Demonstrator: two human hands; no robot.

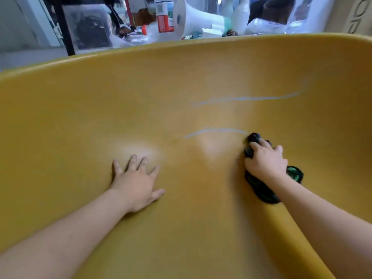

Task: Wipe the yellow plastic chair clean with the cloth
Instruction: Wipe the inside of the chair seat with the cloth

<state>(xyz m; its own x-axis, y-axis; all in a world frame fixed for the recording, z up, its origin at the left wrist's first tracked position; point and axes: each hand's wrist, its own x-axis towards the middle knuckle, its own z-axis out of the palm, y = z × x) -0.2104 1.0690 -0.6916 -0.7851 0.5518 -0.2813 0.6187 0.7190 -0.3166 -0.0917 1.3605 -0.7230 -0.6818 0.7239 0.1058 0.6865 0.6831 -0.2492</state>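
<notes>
Mid-wipe, my right hand (265,160) grips the bunched dark green cloth (261,188) against the yellow plastic chair (181,77) at a pale streak's (215,131) end, my left hand (136,182) splayed flat bracing; next, I judge, a sweep along both streaks

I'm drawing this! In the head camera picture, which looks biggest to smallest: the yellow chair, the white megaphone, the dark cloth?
1. yellow chair, filling most of the view.
2. white megaphone, though it is farther away.
3. dark cloth, partly hidden under the right hand.
</notes>
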